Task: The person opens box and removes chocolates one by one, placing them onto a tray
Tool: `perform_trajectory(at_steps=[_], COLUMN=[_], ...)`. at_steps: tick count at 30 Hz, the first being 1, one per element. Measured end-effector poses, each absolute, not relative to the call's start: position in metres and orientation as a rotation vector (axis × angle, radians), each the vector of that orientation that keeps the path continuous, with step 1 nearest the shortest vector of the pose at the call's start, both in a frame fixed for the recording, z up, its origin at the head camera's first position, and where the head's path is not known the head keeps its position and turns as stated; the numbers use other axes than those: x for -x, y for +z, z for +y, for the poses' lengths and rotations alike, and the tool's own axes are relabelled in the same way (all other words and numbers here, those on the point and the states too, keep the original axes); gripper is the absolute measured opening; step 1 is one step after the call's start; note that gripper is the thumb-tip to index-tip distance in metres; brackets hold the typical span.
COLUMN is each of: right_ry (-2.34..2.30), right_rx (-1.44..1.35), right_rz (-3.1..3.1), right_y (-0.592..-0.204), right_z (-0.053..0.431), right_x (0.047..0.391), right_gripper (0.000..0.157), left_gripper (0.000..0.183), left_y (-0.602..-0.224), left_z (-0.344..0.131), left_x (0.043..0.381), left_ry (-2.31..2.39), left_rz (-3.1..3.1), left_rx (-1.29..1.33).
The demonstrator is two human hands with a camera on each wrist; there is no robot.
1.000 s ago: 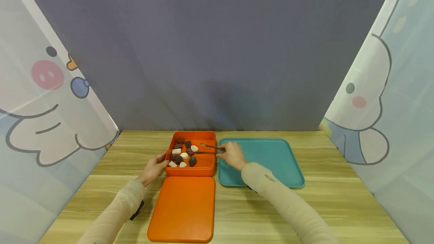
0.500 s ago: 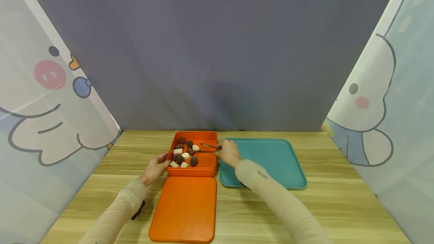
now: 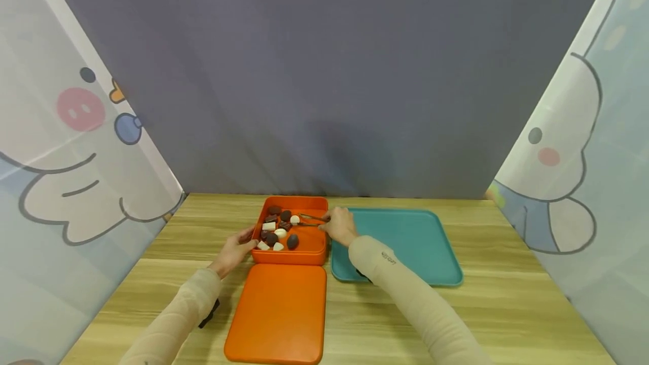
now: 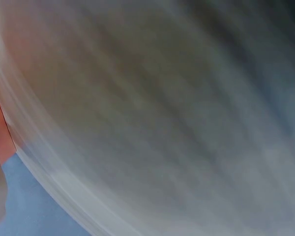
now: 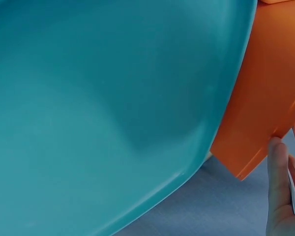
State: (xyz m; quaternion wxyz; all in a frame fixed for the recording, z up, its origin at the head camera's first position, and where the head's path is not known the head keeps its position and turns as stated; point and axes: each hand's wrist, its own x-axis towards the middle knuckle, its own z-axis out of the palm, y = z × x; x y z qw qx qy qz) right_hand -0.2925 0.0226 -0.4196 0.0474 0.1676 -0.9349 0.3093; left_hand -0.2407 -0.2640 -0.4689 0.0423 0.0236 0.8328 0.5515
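Observation:
In the head view, my right hand (image 3: 339,226) grips dark tongs (image 3: 313,225) over the right wall of an orange box (image 3: 312,257). The tongs' two thin arms point left, their tips right at a round white piece (image 3: 295,220). Around it in the box lie several dark brown and white pieces that look like chocolates, among them a dark oval one (image 3: 292,241) and a white block (image 3: 269,226). My left hand (image 3: 234,252) rests against the box's left side, thumb at the near left corner. In the right wrist view, fingers (image 5: 279,172) are at the orange wall's edge.
A teal tray (image 3: 405,241) lies right of the box, under my right forearm. An orange lid (image 3: 279,314) lies flat in front of the box. Behind the wooden table (image 3: 487,308) hangs a grey curtain (image 3: 324,72). The left wrist view is mostly blurred.
My right hand has moved slightly left with the tongs, whose tips have come to the round white piece. My left hand stays at the box. The head view has shifted slightly.

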Motion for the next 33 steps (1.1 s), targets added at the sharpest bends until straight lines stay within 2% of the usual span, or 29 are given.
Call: perform_trajectory(at_steps=[33], right_ry=[1.145], right_rx=[-0.490], right_rz=[-2.817], right_y=[-0.431], right_z=[0.032], right_x=[0.292], right_gripper=[0.022], left_gripper=[0.055], left_y=[-0.474], left_z=[-0.265], left_x=[0.244], left_ry=[1.692], left_rz=[2.550], left_rx=[-0.066])
